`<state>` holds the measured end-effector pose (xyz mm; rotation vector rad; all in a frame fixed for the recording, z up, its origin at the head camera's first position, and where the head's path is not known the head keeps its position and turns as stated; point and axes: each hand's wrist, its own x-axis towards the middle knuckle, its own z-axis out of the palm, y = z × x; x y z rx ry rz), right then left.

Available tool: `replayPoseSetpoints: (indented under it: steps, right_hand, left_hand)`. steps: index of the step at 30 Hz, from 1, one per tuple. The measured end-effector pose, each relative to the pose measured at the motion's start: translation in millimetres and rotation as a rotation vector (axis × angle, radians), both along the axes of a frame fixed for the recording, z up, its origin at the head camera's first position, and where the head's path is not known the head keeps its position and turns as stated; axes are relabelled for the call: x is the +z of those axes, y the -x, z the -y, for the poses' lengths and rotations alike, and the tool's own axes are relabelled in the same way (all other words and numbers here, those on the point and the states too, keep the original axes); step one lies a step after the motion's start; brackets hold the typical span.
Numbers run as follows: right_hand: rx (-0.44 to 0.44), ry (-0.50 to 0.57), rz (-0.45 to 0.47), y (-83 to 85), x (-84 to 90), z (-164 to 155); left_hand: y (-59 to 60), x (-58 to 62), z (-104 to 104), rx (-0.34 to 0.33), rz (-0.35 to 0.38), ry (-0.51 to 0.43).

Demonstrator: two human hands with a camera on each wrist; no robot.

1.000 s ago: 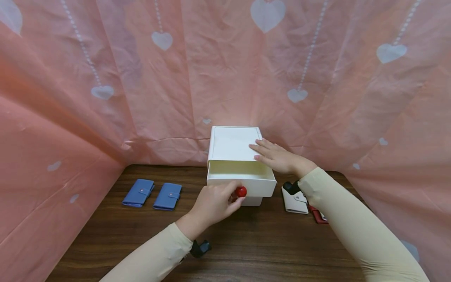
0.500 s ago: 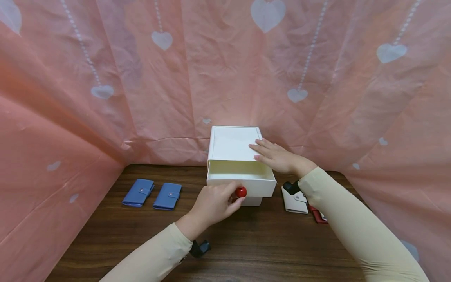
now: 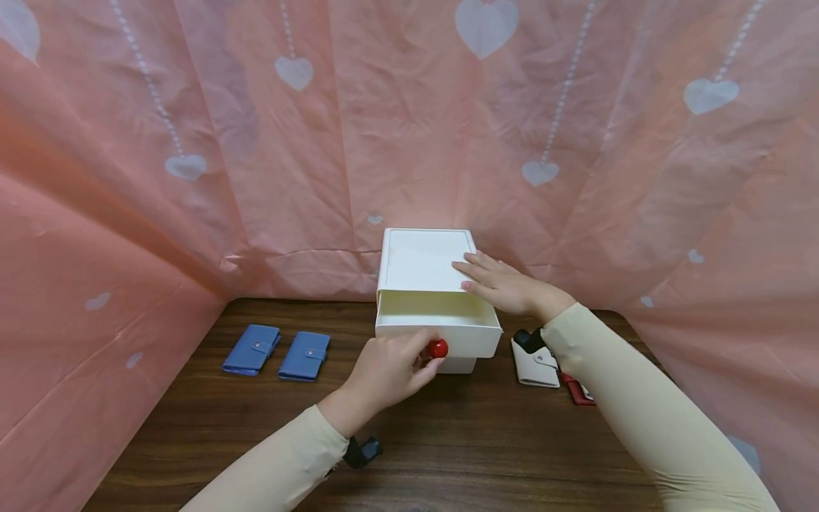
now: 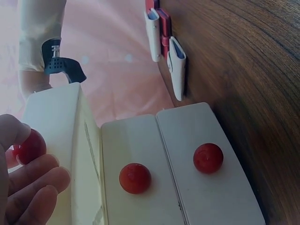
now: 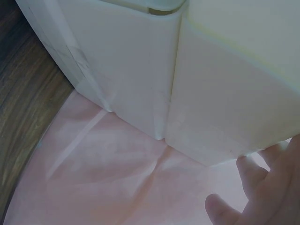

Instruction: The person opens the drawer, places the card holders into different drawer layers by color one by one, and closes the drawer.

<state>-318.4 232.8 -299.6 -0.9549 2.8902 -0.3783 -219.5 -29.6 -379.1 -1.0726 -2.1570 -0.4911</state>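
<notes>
While the top drawer [image 3: 438, 318] stood pulled partway out of the white cabinet [image 3: 425, 259] at the table's [image 3: 486, 455] far edge, it looked empty, so the opening seemed done. Left hand [image 3: 390, 370] pinched the red knob [image 3: 438, 348] at the near front. Right hand [image 3: 502, 286] lay flat, fingers straight, on the cabinet top (bracing it). Two lower drawers [image 4: 173, 183] sat closed.

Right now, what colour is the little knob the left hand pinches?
Red knob, clearest in the head view, on the white drawer.
</notes>
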Motion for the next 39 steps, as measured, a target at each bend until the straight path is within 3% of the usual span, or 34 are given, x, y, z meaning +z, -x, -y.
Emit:
replayPoseSetpoints:
  steps: [11, 20, 31, 39]
  right_hand:
    - [-0.007, 0.0, 0.001, 2.3, -0.9, 1.2]
    - [0.001, 0.009, -0.004, 1.8, -0.8, -0.6]
    - [-0.004, -0.002, 0.006, 2.1, -1.9, 0.2]
    - [-0.001, -0.001, 0.005, 0.6, -0.2, 0.1]
  left_hand:
    - [-2.0, -2.9, 10.8, -0.006, 0.048, -0.009]
    - [-6.5, -5.5, 27.0, -0.008, 0.047, -0.017]
    - [-6.8, -11.1, 64.7, 0.005, -0.016, -0.049]
    - [-0.5, -16.1, 88.0, 0.017, -0.043, -0.093]
